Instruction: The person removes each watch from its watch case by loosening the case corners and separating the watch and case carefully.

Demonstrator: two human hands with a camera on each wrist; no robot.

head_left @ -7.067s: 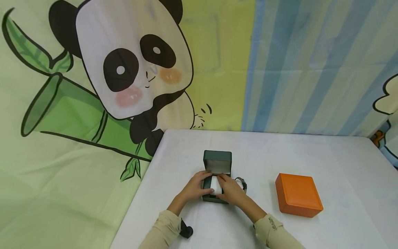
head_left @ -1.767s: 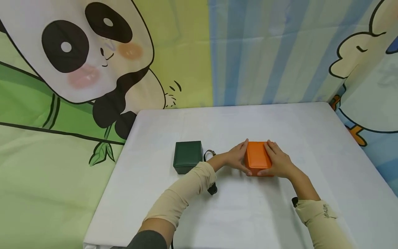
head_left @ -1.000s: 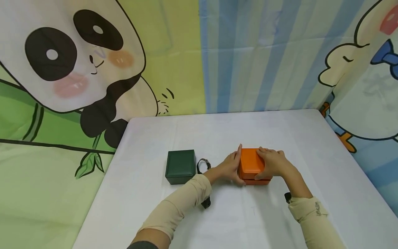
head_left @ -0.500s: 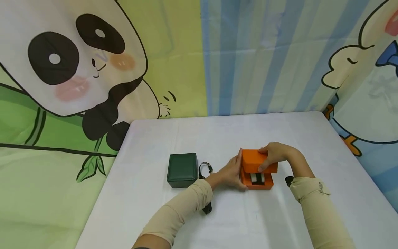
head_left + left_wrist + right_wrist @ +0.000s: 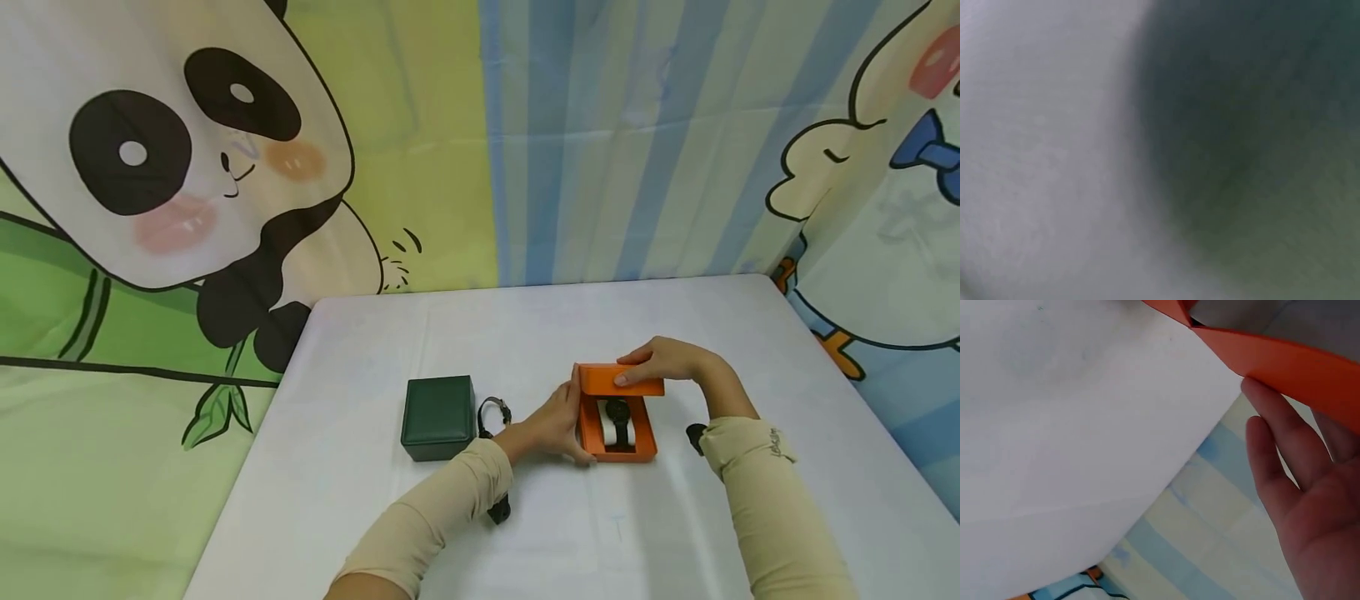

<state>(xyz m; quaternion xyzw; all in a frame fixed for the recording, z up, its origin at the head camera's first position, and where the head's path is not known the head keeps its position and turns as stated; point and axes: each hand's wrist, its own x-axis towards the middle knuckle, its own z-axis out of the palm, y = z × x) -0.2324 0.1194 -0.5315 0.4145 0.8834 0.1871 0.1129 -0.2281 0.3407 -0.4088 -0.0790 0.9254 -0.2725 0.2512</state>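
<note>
An orange watch box (image 5: 643, 442) stands on the white table, its hinged lid (image 5: 596, 381) raised toward the back. Inside, a black watch (image 5: 618, 413) is wrapped round a white cushion. My left hand (image 5: 553, 425) holds the box's left side, with the thumb at the front corner and fingers along the wall. From behind, my right hand (image 5: 667, 360) pinches the lid, thumb on the face toward me. The right wrist view has the lid's orange edge (image 5: 1297, 369) against the fingertips, with grey lining above. The left wrist view is blurred.
Left of the hands sits a closed dark green box (image 5: 437, 417). Between it and my left wrist a second watch, its strap looped (image 5: 506, 414), stands on the table (image 5: 555, 525), partly hidden by the wrist. A printed cloth (image 5: 570, 142) hangs behind the table.
The right hand has lifted the orange lid up and back, bringing the cushion and then the watch into view. The left hand stays at the box's side. Earlier still, the green box was open.
</note>
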